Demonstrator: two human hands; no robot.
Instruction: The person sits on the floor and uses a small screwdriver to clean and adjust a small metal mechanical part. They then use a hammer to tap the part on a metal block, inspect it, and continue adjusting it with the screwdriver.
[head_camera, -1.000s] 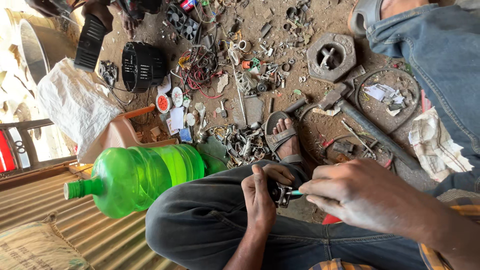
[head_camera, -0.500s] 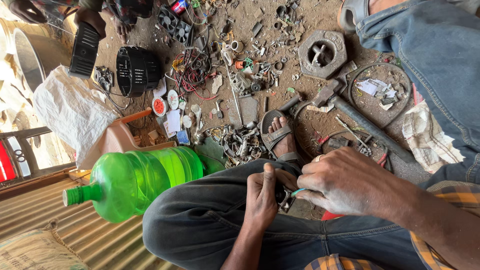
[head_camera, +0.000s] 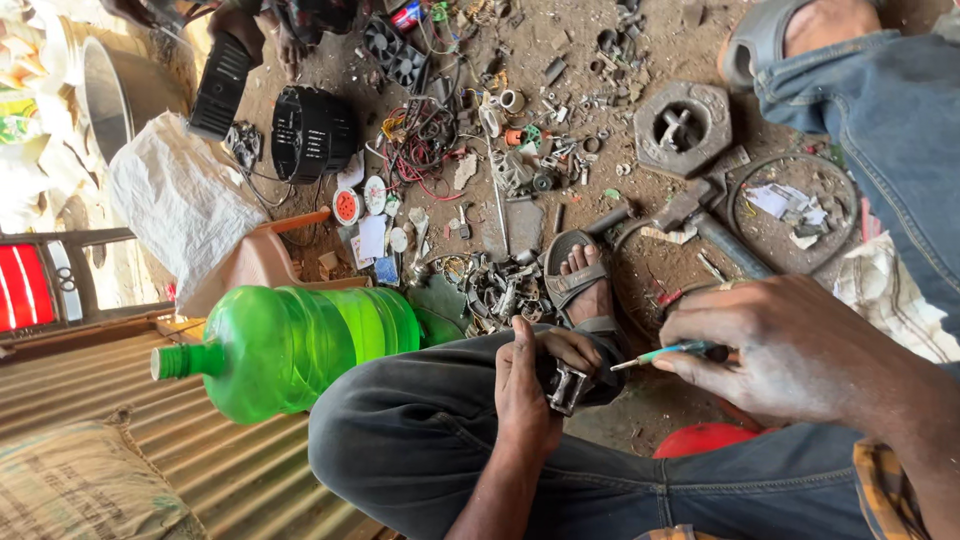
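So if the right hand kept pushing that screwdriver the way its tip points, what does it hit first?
Most likely the small metal part gripped by the left hand; the right hand aims the screwdriver at it, though depth is unclear.

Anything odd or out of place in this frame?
The green bottle lies on its side on corrugated sheet. Metal scrap litters the dirt around a sandalled foot. The left hand holds a small metal part.

The left hand (head_camera: 530, 385) grips a small metal part (head_camera: 566, 388) over the raised knee. The right hand (head_camera: 790, 350) holds a green-handled screwdriver (head_camera: 665, 353), its tip just beside the part. A green plastic bottle (head_camera: 290, 345) lies beside the leg. Scrap parts litter the dirt floor (head_camera: 650, 290) around a sandalled foot (head_camera: 583, 280).
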